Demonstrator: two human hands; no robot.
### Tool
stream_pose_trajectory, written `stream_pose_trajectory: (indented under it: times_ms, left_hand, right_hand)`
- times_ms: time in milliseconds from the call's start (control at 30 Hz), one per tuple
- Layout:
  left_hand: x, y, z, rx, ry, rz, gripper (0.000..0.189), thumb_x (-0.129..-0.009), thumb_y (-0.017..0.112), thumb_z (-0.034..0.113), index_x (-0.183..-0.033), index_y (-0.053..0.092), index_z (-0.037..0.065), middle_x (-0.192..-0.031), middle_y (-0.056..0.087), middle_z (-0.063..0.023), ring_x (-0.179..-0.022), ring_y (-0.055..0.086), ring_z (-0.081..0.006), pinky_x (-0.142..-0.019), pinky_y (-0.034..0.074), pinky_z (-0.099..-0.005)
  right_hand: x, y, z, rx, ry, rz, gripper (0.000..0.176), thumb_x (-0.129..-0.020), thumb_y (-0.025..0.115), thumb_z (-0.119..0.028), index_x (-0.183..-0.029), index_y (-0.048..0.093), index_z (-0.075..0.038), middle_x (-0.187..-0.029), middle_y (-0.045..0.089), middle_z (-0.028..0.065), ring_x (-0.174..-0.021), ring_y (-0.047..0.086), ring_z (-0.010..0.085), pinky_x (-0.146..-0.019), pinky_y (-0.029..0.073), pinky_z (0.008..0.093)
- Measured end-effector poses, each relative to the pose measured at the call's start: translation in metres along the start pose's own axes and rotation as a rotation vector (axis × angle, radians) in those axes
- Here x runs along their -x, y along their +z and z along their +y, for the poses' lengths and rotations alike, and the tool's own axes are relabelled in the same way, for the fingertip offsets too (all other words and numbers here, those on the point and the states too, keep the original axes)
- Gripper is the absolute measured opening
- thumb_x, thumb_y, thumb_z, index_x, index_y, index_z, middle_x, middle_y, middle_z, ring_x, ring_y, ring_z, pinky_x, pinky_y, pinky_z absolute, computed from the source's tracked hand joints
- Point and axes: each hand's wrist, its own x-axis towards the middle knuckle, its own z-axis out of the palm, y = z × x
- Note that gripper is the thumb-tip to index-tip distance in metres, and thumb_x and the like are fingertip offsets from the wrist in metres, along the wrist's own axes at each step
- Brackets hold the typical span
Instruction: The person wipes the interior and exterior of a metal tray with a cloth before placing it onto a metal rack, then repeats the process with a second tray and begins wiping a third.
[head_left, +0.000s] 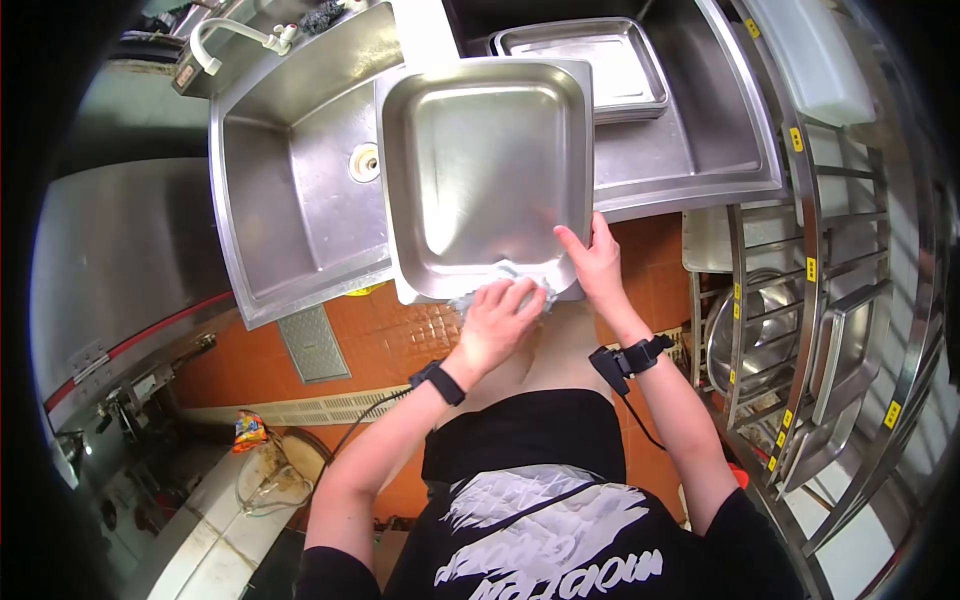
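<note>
A deep rectangular stainless steel pan (485,170) rests across the divider between two sinks, its inside facing up and its near end jutting toward my body. My left hand (500,320) presses a crumpled pale grey-blue cloth (510,270) against the pan's near rim, fingers curled over it. At the near right corner, my right hand (598,268) grips the side of the pan. Its thumb lies over the rim, while part of the fingers is hidden by the edge. Both wrists wear black straps.
The left sink (310,200) has a drain and a white faucet (210,50). Stacked trays (580,65) sit in the right sink (690,160). A metal rack (812,270) with pans stands at right. On the left are a steel cabinet (140,260) and a floor grate (312,345).
</note>
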Motion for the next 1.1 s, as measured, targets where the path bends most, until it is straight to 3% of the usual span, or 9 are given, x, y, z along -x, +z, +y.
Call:
stream_pose_trajectory:
  times_ms: [167, 267, 433, 567, 667, 800, 867, 1033, 1100]
  left_hand:
    - [0.022, -0.050, -0.025, 0.069, -0.088, -0.255, 0.045, -0.069, 0.069, 0.010, -0.113, 0.055, 0.010, -0.109, 0.053, -0.0072, -0.098, 0.050, -0.0274, -0.083, 0.042, -0.0384]
    - [0.033, -0.062, -0.027, 0.104, -0.094, -0.435, 0.044, -0.069, 0.070, 0.009, -0.110, 0.053, 0.008, -0.113, 0.052, -0.0109, -0.102, 0.051, -0.0302, -0.089, 0.043, -0.0404]
    - [0.007, -0.089, -0.034, 0.117, -0.283, -0.248, 0.044, -0.070, 0.070, 0.005, -0.110, 0.052, 0.009, -0.131, 0.037, -0.0172, -0.108, 0.053, -0.0373, -0.084, 0.051, -0.0412]
    - [-0.041, -0.108, -0.088, -0.195, -0.041, -0.036, 0.036, -0.073, 0.065, -0.001, -0.107, 0.059, 0.010, -0.118, 0.049, -0.0114, -0.111, 0.049, -0.0311, -0.091, 0.046, -0.0395]
    - [-0.054, -0.106, -0.123, -0.458, 0.123, -0.226, 0.031, -0.083, 0.061, 0.018, -0.113, 0.061, 0.010, -0.122, 0.050, -0.0069, -0.121, 0.042, -0.0258, -0.105, 0.030, -0.0473]
    - [-0.037, -0.105, -0.137, -0.693, 0.191, -0.288, 0.037, -0.088, 0.054, 0.032, -0.116, 0.061, 0.008, -0.125, 0.050, -0.0055, -0.128, 0.035, -0.0223, -0.107, 0.024, -0.0463]
    - [-0.030, -0.106, -0.141, -0.898, 0.103, -0.539, 0.043, -0.089, 0.050, 0.037, -0.114, 0.062, 0.005, -0.130, 0.049, -0.0056, -0.130, 0.032, -0.0202, -0.105, 0.026, -0.0407]
    - [-0.026, -0.098, -0.130, -0.731, -0.012, -0.662, 0.020, -0.083, 0.059, 0.025, -0.073, 0.064, 0.008, -0.091, 0.056, -0.0061, -0.099, 0.052, -0.0223, -0.084, 0.042, -0.0343]
    - [-0.020, -0.086, -0.115, -0.658, -0.050, -0.756, 0.017, -0.083, 0.060, 0.023, -0.078, 0.063, 0.007, -0.090, 0.056, -0.0075, -0.097, 0.053, -0.0236, -0.081, 0.044, -0.0355]
  right_hand:
    - [-0.016, -0.021, 0.006, 0.193, -0.108, 0.000, 0.024, -0.088, 0.060, -0.020, -0.085, 0.045, -0.001, -0.060, 0.052, 0.0226, -0.063, 0.054, 0.0449, -0.052, 0.042, 0.0459]
    - [-0.023, -0.031, 0.004, 0.358, -0.230, -0.083, 0.023, -0.089, 0.058, -0.020, -0.086, 0.045, -0.002, -0.069, 0.056, 0.0234, -0.068, 0.055, 0.0444, -0.054, 0.041, 0.0482]
    - [-0.039, -0.034, -0.008, 0.587, -0.441, -0.128, 0.024, -0.088, 0.059, -0.026, -0.092, 0.048, -0.006, -0.077, 0.058, 0.0176, -0.069, 0.059, 0.0402, -0.055, 0.046, 0.0471]
    - [-0.047, -0.034, -0.008, 0.568, -0.472, -0.131, 0.023, -0.089, 0.059, -0.027, -0.101, 0.053, -0.008, -0.077, 0.058, 0.0168, -0.069, 0.059, 0.0392, -0.056, 0.048, 0.0458]
    - [-0.049, -0.034, -0.009, 0.588, -0.483, -0.143, 0.023, -0.088, 0.059, -0.027, -0.102, 0.054, -0.009, -0.076, 0.058, 0.0163, -0.069, 0.060, 0.0385, -0.057, 0.049, 0.0452]
    - [-0.049, -0.034, -0.008, 0.589, -0.494, -0.142, 0.022, -0.088, 0.059, -0.026, -0.101, 0.054, -0.009, -0.076, 0.058, 0.0154, -0.068, 0.060, 0.0377, -0.057, 0.050, 0.0448]
    - [-0.046, -0.035, -0.005, 0.592, -0.493, -0.135, 0.021, -0.088, 0.059, -0.027, -0.099, 0.054, -0.009, -0.075, 0.058, 0.0148, -0.068, 0.060, 0.0373, -0.057, 0.050, 0.0447]
    - [-0.043, -0.032, -0.014, 0.705, -0.424, -0.158, 0.018, -0.090, 0.055, -0.026, -0.092, 0.049, -0.009, -0.071, 0.060, 0.0143, -0.065, 0.061, 0.0376, -0.056, 0.050, 0.0447]
    - [-0.040, -0.031, -0.012, 0.709, -0.416, -0.178, 0.019, -0.091, 0.054, -0.025, -0.092, 0.047, -0.009, -0.069, 0.060, 0.0156, -0.064, 0.061, 0.0384, -0.055, 0.050, 0.0457]
